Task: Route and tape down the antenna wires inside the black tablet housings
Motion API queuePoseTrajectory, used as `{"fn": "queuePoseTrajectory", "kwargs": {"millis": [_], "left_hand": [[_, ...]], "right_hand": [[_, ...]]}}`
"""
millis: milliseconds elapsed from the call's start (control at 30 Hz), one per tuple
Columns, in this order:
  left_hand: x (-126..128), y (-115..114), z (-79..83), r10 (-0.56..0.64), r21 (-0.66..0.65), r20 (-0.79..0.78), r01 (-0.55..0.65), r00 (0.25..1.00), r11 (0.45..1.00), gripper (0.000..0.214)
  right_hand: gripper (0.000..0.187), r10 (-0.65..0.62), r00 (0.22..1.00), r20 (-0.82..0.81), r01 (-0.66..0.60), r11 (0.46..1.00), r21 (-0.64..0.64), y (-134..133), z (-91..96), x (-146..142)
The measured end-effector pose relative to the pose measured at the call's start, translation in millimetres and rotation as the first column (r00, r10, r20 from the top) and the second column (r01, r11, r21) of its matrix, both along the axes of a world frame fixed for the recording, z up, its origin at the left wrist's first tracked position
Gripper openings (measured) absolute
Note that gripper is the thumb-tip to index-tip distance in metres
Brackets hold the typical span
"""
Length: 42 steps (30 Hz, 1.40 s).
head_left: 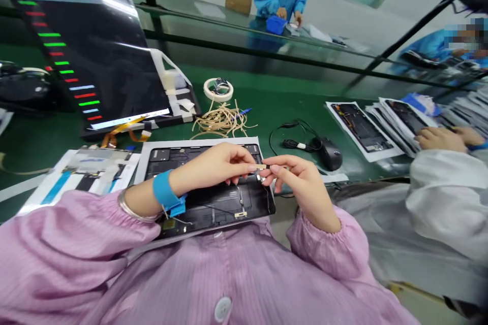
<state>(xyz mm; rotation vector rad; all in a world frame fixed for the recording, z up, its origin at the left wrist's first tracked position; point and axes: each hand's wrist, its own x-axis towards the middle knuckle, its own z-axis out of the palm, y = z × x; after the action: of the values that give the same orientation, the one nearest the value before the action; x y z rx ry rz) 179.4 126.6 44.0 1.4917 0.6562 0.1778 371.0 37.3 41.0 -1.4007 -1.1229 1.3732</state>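
Both my hands meet above a black device housing (213, 208), which has thin wires routed across its inner side and lies on a white sheet (198, 141). My left hand (211, 167) and my right hand (301, 185) pinch a small gold-and-black cable connector (262, 166) between their fingertips, over the housing's right edge. A blue wrist strap (165, 192) circles my left wrist, and its thin wire runs down to the housing. The fingers hide part of the connector and the housing's upper right corner.
A tilted black screen (91, 56) with coloured bars stands at the left, near a tape roll (218, 89) and a tan cable bundle (221, 121). A black mouse (330, 154) lies to the right. A co-worker's hands (444, 138) rest on stacked housings (404, 124).
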Motion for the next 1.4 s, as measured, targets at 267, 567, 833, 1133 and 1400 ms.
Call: {"fn": "queuePoseTrajectory", "kwargs": {"millis": [267, 567, 833, 1133, 1400], "left_hand": [[0, -24, 5.7, 0.214, 0.658, 0.024, -0.177, 0.977, 0.732, 0.016], [-12, -46, 21.3, 0.241, 0.764, 0.017, -0.168, 0.970, 0.623, 0.024], [-24, -15, 13.5, 0.452, 0.375, -0.090, -0.391, 0.887, 0.841, 0.013], [-54, 25, 11.4, 0.568, 0.048, -0.156, -0.568, 0.808, 0.822, 0.017], [-58, 69, 8.3, 0.677, 0.517, -0.200, -0.511, 0.709, 0.687, 0.034]], "right_hand": [[0.017, 0.126, 0.967, -0.219, -0.149, 0.985, -0.090, -9, -7.3, 3], [0.013, 0.084, 0.994, -0.069, -0.076, 0.990, 0.118, -14, -9.6, -23], [0.013, 0.064, 0.996, 0.061, -0.070, 0.993, 0.090, -26, 0.4, -2], [0.019, -0.016, 0.963, 0.270, 0.013, 1.000, 0.014, -63, -10.0, 69], [0.014, 0.084, 0.963, 0.256, -0.099, 0.994, 0.046, -49, 2.7, 35]]}}
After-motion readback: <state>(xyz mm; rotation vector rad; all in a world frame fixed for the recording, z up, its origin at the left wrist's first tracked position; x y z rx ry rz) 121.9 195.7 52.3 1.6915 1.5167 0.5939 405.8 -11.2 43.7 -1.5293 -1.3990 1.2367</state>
